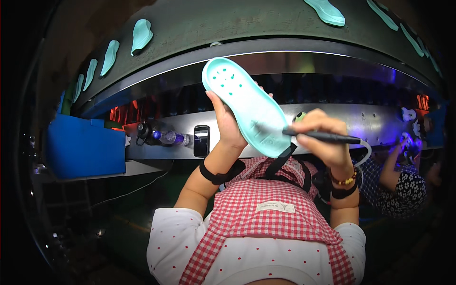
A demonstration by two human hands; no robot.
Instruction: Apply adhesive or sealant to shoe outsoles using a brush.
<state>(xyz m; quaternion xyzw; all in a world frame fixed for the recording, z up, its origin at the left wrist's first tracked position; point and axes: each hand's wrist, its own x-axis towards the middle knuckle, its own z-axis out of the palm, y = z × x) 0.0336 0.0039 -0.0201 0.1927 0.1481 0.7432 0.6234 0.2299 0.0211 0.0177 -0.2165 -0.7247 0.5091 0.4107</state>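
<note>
In my left hand (227,126) I hold a mint-green foam shoe (254,102), its rounded, holed end pointing up and to the left. The fingers wrap round its left edge and underside, and some fingertips show past the right edge. My right hand (327,137) grips a black pen-shaped tool (327,137) with a pale tube or cord at its rear. The tool's front end lies over the lower right edge of the shoe; whether it touches cannot be told. A black strap piece (287,151) shows at the shoe's lower end.
Beyond a metal rail, a dark belt (237,23) carries several mint shoes (142,35). On the metal ledge lie a phone (202,141) and a clear bottle (171,137). A blue bin (85,147) stands left; another person (399,185) sits at right.
</note>
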